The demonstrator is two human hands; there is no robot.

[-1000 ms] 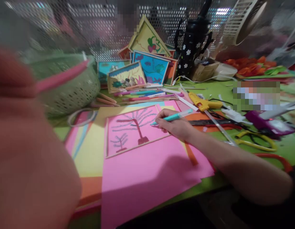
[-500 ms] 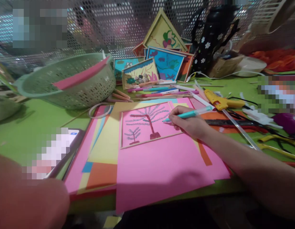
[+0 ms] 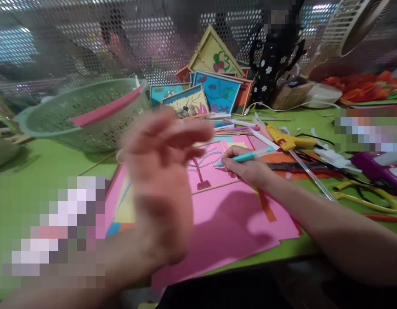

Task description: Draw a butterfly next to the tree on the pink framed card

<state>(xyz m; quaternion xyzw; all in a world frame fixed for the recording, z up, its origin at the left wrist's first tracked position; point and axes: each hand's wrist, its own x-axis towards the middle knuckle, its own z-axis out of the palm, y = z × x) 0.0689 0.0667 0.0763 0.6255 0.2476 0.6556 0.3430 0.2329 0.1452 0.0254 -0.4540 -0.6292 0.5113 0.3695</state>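
Note:
My right hand (image 3: 245, 165) grips a teal felt-tip pen (image 3: 246, 157) whose tip is at the pink picture. That picture (image 3: 218, 171) has a thin stick frame and shows a dark red trunk with teal leafy strokes. It lies on a larger sheet of pink paper (image 3: 205, 227). My left hand (image 3: 164, 180) is raised close to the camera, blurred, with its fingers loosely bent and apart and nothing seen in them. It covers the left part of the picture and some of the coloured sheets.
A green basket (image 3: 105, 133) with a pink strip across it stands at the back left. Framed pictures (image 3: 218, 92) lean behind several pens. On the right lie a yellow glue gun (image 3: 287, 139), cables and yellow-handled scissors (image 3: 365, 197). A black flowered flask (image 3: 267, 68) stands behind.
My left hand has swung up from the lower left to the middle, in front of the picture. My right hand keeps the pen near the same spot on it. The view has shifted slightly.

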